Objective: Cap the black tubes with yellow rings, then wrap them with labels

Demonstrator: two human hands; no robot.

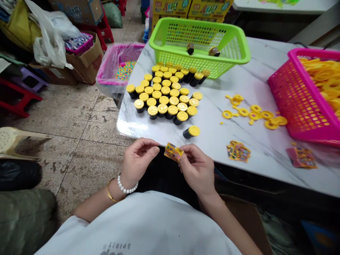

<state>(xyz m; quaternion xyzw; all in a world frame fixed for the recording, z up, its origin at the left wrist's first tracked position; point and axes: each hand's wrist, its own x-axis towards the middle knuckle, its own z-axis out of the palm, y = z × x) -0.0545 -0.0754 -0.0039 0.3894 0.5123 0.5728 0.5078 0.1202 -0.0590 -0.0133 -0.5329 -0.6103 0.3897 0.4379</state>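
Between thumb and fingers my right hand (198,170) pinches a small printed yellow label (173,152) just off the table's front edge. My left hand (139,159) is just left of it, thumb and forefinger drawn together; whether something thin is between them I cannot make out. Beyond my hands a single black tub with a yellow lid (191,131) leans on the table. Behind it several more yellow-lidded black tubs (164,91) stand grouped. To the right lie a loose pile of printed labels (238,151) and a stacked bundle of labels (302,157).
A green basket (199,60) with two tubs inside stands at the back of the marble-patterned table (212,141). Yellow plastic rings with handles (255,115) lie beside a pink basket (305,102) full of similar pieces. Left of the table is a plastic-lined pink basket (102,76) of colourful beads.
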